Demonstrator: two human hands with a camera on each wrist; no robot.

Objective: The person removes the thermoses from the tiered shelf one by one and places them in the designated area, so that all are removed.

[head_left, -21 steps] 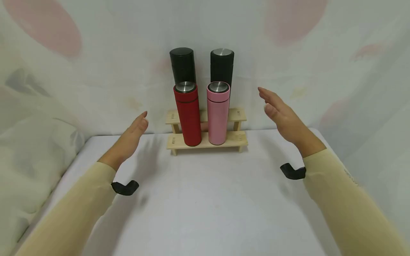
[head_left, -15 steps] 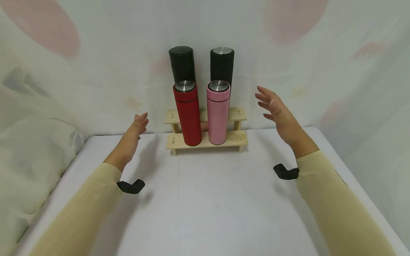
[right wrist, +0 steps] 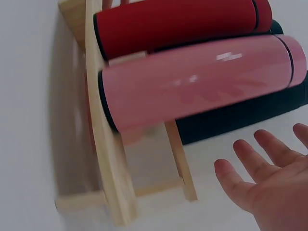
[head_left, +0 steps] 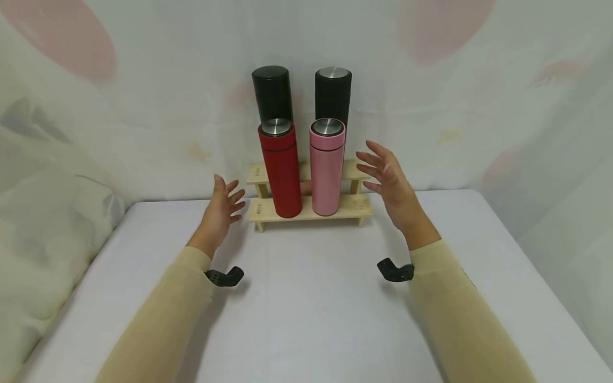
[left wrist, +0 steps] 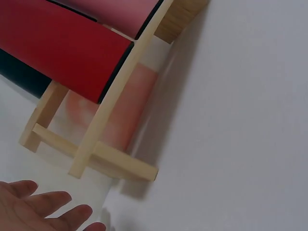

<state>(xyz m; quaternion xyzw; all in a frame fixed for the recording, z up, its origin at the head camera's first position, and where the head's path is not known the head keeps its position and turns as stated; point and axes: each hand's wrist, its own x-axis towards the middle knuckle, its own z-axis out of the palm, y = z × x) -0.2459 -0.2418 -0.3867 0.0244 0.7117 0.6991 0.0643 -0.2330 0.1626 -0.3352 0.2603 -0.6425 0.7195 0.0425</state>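
"One red bottle (head_left: pixel 281 175) and one pink bottle (head_left: pixel 326 175) stand on the front of the wooden stand (head_left: pixel 262 211). What's behind them?"

"Two black bottles (head_left: pixel 272 98), at the stand's back."

"Is anyone holding one?"

"No! The left hand (head_left: pixel 217 215) is just beside the stand's left end, and the right hand (head_left: pixel 394 187) is near its right end. Both hold nothing, with fingers spread."

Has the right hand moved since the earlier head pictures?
Yes, leftward in the head view: the right hand is now nearer the pink bottle on the wooden stand.
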